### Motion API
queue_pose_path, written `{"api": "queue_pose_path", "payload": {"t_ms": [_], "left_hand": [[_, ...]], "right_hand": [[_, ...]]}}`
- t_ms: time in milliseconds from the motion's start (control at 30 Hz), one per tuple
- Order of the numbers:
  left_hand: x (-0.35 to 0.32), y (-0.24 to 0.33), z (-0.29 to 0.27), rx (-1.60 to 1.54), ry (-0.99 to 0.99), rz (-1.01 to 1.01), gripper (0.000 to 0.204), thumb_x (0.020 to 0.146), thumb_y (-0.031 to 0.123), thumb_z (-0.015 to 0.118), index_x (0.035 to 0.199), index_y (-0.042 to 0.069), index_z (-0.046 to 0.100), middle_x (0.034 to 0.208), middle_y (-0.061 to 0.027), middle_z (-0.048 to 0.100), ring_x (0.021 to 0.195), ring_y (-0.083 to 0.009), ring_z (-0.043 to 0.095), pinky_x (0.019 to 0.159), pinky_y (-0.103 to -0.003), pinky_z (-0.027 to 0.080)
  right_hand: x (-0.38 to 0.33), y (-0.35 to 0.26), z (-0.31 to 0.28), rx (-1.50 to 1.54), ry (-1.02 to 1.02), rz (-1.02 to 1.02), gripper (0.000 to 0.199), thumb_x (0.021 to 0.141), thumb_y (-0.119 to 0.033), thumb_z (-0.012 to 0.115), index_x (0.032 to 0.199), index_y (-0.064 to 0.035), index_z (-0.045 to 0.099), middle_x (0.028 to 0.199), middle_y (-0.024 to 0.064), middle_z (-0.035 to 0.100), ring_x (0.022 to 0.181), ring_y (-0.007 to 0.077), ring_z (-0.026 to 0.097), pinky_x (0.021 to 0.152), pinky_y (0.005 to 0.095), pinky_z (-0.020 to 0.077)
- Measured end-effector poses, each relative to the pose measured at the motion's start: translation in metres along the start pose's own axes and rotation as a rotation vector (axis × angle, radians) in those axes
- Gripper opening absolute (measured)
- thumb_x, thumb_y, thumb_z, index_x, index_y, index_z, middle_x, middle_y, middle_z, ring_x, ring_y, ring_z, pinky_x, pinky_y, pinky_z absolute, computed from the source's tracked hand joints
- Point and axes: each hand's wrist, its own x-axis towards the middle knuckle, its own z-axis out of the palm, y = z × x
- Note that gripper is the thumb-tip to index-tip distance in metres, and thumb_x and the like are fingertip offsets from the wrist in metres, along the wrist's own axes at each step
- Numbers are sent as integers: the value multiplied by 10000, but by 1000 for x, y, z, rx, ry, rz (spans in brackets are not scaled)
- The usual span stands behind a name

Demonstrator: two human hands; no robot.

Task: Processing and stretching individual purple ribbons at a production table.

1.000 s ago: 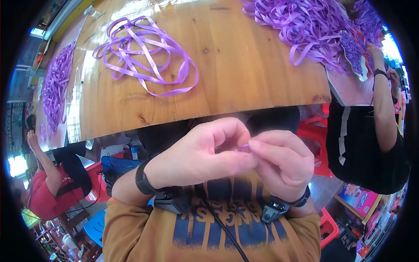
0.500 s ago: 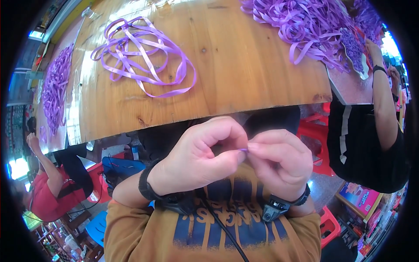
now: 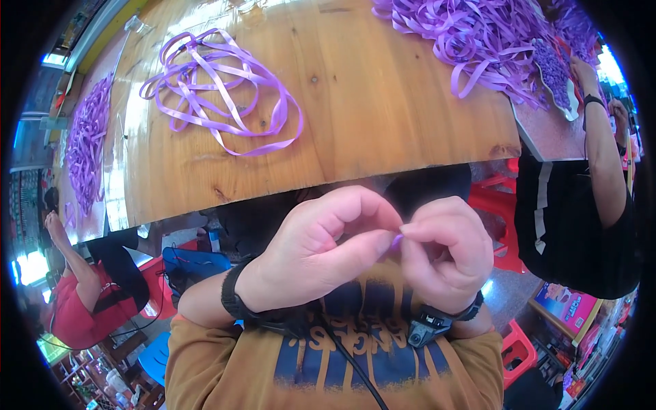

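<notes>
Just past the table's near edge, my left hand (image 3: 318,253) and my right hand (image 3: 447,256) meet at the fingertips. Between them is a small purple piece (image 3: 396,241), mostly covered by the fingers, so its kind cannot be made out. My left thumb and forefinger curve into a ring and pinch it from one side. The right thumb and forefinger grip it from the other, with the remaining right fingers curled in. On the table beyond lies a loose tangle of purple ribbon loops (image 3: 236,130), touched by neither hand.
The wooden table (image 3: 355,116) spans the space ahead. A large heap of purple ribbons (image 3: 471,41) covers its far right, beside a tray of small purple pieces (image 3: 553,76). More ribbons (image 3: 87,150) lie at left. People sit on both sides, and red stools (image 3: 499,219) stand at right.
Both hands have shifted slightly right, and the left thumb sits straighter. More of the small purple piece shows below the fingertips. The ribbon loops look unmoved apart from a slight view shift.
</notes>
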Motion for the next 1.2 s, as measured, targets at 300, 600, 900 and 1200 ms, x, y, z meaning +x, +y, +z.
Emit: {"api": "queue_pose_path", "payload": {"t_ms": [300, 600, 900, 1200], "left_hand": [[3, 3, -2, 273, -37, 95, 129, 829, 13, 588, 946, -41, 588, 890, -57, 613, 799, -83, 574, 704, -213, 471], [4, 2, 0, 453, 27, 245, 106, 755, -6, 614, 859, -18, 628, 778, -62, 632, 700, -109, 603, 633, -221, 474], [5, -4, -1, 563, 102, 401, 80, 695, -20, 582, 772, -2, 593, 715, -63, 609, 624, -126, 569, 571, -235, 438], [2, -6, -4, 527, 87, 355, 87, 714, -18, 559, 797, -11, 581, 752, -65, 590, 681, -120, 553, 622, -236, 434]], "right_hand": [[-2, 0, -2, -16, -4, -6, 235, 613, 57, 687, 816, -34, 611, 692, 76, 563, 555, 166, 550, 461, 244, 438], [-4, 1, -1, 0, -8, -29, 236, 617, 60, 693, 819, -32, 611, 702, 76, 561, 551, 161, 548, 455, 242, 433], [-2, -1, 1, -22, -18, -29, 247, 617, 41, 724, 821, -41, 611, 672, 60, 566, 518, 155, 532, 439, 247, 416], [-2, -1, -4, -147, -117, -58, 189, 631, -13, 744, 784, -47, 639, 521, 38, 485, 422, 170, 450, 390, 274, 330]]}}
